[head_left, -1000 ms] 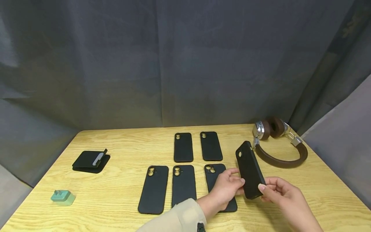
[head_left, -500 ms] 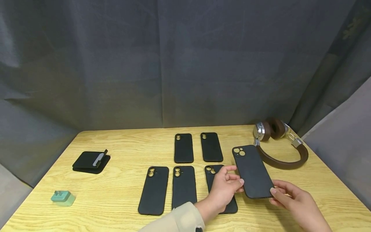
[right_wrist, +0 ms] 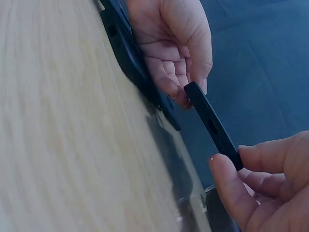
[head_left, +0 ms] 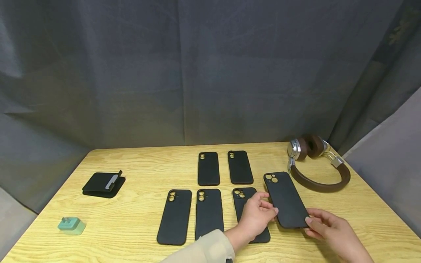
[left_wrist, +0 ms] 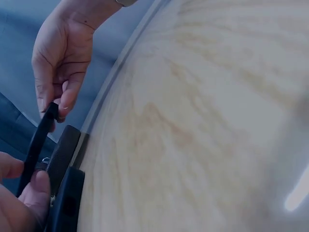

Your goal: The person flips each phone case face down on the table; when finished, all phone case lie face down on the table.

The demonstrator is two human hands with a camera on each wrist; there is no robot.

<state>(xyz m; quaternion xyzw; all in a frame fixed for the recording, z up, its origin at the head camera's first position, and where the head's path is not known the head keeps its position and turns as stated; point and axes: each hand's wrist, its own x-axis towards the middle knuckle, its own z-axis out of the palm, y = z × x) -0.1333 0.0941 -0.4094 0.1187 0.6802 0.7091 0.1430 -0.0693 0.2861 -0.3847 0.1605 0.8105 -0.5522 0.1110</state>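
Observation:
Both hands hold a black phone case [head_left: 285, 200], its back with the round camera cutouts facing up. My left hand [head_left: 255, 215] pinches its left edge, above another black phone case [head_left: 242, 204] that the hand and wrist partly cover. My right hand [head_left: 332, 230] pinches the lower right corner between thumb and fingers. In the right wrist view the held phone case [right_wrist: 212, 123] shows its thin bottom edge, with a gap between it and the table. The left wrist view has it edge-on too, between the left hand [left_wrist: 21, 193] and the right hand [left_wrist: 63, 63].
Further phone cases lie in two rows: a front left case [head_left: 174, 217], a front middle case [head_left: 209, 212], and two back ones [head_left: 208, 168] [head_left: 240, 167]. Brown headphones [head_left: 320, 186] sit at the back right. Left are a black folding holder [head_left: 98, 181] and a green plug adapter [head_left: 71, 225].
The held phone case has turned from standing nearly edge-on to showing its full back, and has come lower toward the table. My right hand has shifted slightly right with it.

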